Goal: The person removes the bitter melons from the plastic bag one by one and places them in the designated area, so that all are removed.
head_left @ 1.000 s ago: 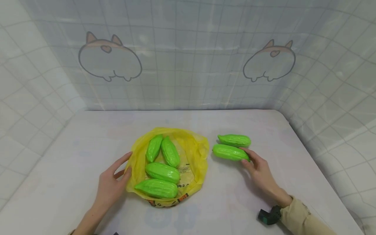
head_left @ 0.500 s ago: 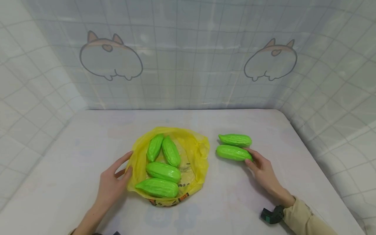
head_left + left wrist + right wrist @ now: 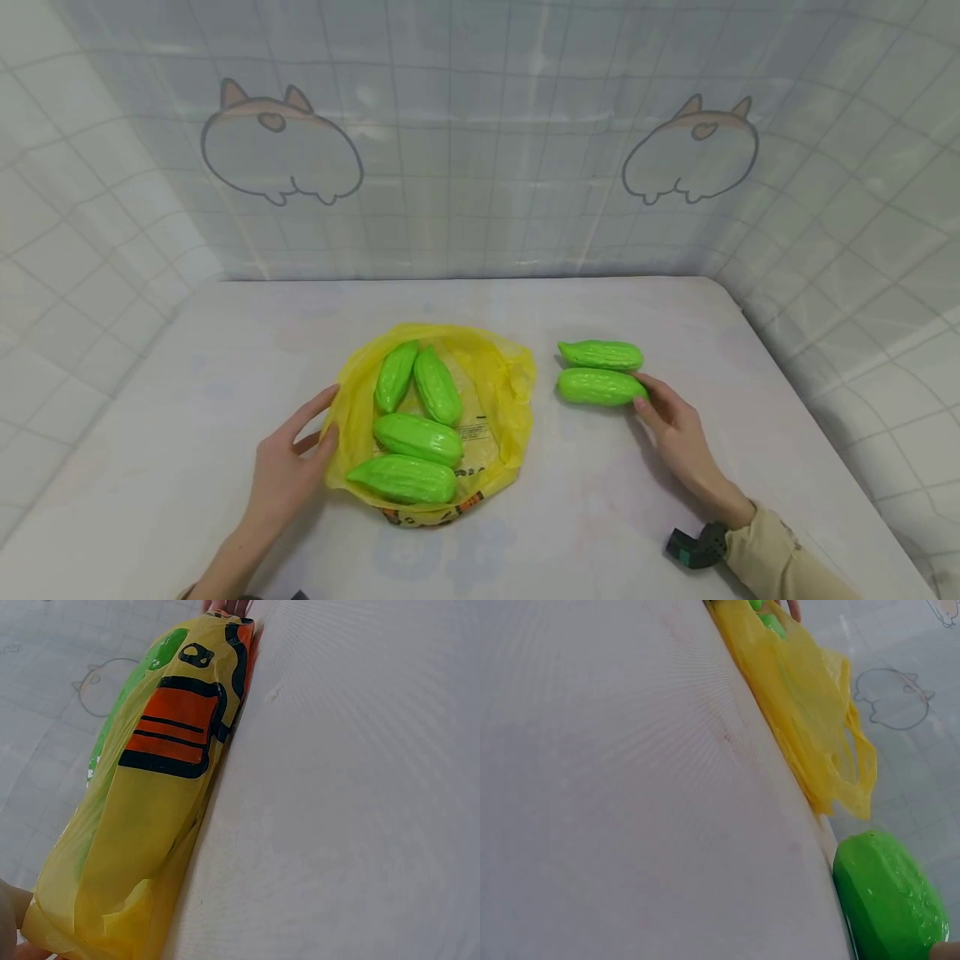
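A yellow plastic bag [image 3: 517, 417] stands with its mouth open and several green bitter melons [image 3: 417, 440] lie inside it. At the bag's left rim my left hand [image 3: 285, 471] holds the edge between thumb and fingers. The bag's printed side [image 3: 176, 724] fills much of the left wrist view, and only bits of that hand show there. To the bag's right, my right hand [image 3: 678, 437] pinches the right end of a bitter melon [image 3: 600, 387]. In the right wrist view this melon [image 3: 885, 900] is cut off by the frame's lower edge.
Just behind the pinched melon, another bitter melon [image 3: 602, 355] lies on the white tabletop [image 3: 555, 517]. A tile-patterned curtain [image 3: 480, 167] with cartoon dogs rises beyond the table's far edge. A dark device [image 3: 697, 546] sits at the right wrist.
My right hand has moved to the right, and its melon has slid a shorter way the same direction, below the other loose melon. The left hand and bag stay in place.
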Demonstrator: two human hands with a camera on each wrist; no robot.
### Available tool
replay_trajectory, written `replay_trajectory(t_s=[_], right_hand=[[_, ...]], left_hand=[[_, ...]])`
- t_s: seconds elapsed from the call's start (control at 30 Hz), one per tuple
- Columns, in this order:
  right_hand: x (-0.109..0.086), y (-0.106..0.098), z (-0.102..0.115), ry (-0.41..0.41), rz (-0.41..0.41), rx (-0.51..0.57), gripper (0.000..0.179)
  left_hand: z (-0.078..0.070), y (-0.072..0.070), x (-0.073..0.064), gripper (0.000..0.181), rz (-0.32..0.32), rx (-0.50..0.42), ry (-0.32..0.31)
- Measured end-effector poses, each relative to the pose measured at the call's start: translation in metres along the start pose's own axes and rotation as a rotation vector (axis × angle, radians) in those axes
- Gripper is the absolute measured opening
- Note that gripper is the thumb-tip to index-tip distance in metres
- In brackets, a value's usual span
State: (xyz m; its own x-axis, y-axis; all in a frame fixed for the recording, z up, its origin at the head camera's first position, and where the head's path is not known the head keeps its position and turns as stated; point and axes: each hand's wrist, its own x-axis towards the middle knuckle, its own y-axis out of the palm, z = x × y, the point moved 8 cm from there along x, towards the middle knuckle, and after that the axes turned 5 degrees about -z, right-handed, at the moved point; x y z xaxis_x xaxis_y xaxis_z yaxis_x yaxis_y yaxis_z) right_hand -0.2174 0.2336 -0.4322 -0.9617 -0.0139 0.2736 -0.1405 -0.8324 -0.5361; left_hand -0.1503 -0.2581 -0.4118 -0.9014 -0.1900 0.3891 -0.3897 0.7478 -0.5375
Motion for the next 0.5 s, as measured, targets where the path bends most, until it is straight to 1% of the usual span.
replay_trajectory(t_s=[0.17, 0.4, 0.5], right_hand=[[0.0005, -0.0009, -0.0016, 0.023, -0.02, -0.011, 0.045], [-0.0009, 0.0005, -0.0024, 0.018, -0.018, 0.009, 0.046], [-0.0012, 0.0006, -0.0027, 0.026, -0.02, -0.01, 0.046]], left_hand=[[-0.0003, -0.0009, 0.0001, 0.054, -0.009, -0.004, 0.006], [-0.0011, -0.0007, 0.0001, 0.054, -0.011, -0.003, 0.012], [-0.0011, -0.0007, -0.0001, 0.054, -0.007, -0.005, 0.01]])
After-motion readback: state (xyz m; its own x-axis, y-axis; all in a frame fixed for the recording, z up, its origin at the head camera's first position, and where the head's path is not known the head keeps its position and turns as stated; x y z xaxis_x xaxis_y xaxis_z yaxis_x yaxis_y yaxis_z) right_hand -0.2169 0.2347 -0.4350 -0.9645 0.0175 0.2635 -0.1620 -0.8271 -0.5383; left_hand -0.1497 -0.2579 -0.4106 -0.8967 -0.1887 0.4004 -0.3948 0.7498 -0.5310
